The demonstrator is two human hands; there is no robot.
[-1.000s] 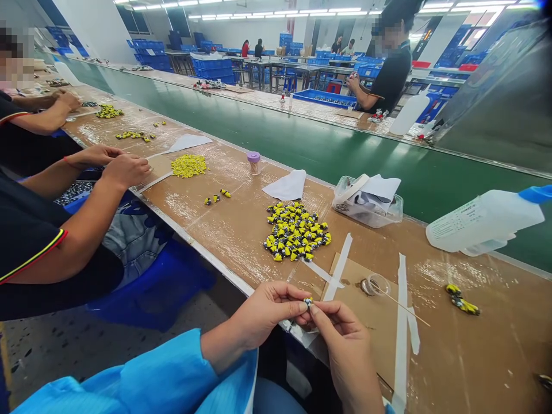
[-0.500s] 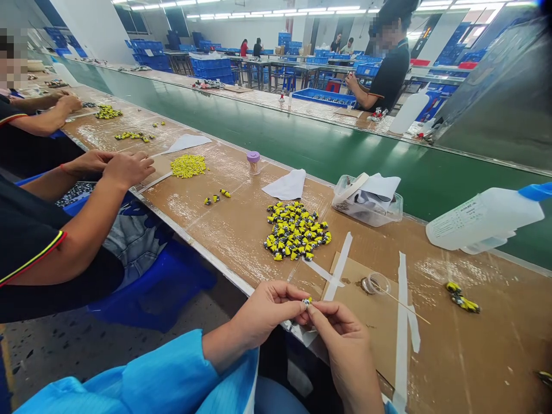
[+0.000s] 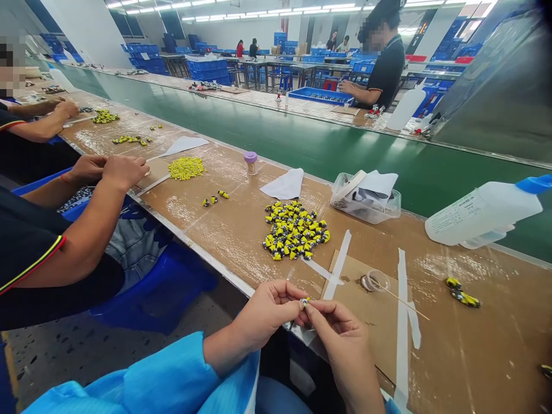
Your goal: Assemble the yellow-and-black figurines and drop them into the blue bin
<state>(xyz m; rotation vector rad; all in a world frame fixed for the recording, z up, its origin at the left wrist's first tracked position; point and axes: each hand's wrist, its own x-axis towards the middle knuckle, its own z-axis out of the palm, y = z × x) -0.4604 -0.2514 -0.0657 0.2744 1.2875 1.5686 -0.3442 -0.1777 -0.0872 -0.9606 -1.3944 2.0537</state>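
My left hand [image 3: 269, 310] and my right hand [image 3: 345, 339] meet at the table's near edge. Between their thumbs and fingertips they pinch one small yellow, white and dark piece [image 3: 304, 302], mostly covered by the fingers. Beyond my hands lies a pile of yellow and black pieces [image 3: 295, 230]. A small clear cup [image 3: 374, 282] with a thin wooden stick [image 3: 403, 301] across it stands on a taped cardboard sheet [image 3: 366, 322], right of my hands. A few yellow and black pieces [image 3: 462, 293] lie farther right.
A clear tub [image 3: 366, 201] with cloths and a white bottle with a blue cap [image 3: 483, 213] stand along the back edge. A white cloth [image 3: 283, 184] and a purple-lidded jar [image 3: 250, 163] are farther left. A co-worker's hands [image 3: 114, 171] are at the left, beside a yellow pile [image 3: 186, 168].
The view has shifted slightly. Both my hands keep their pinch on the small piece, which looks slightly turned. Across the green belt, the co-worker's hands have lowered a little.
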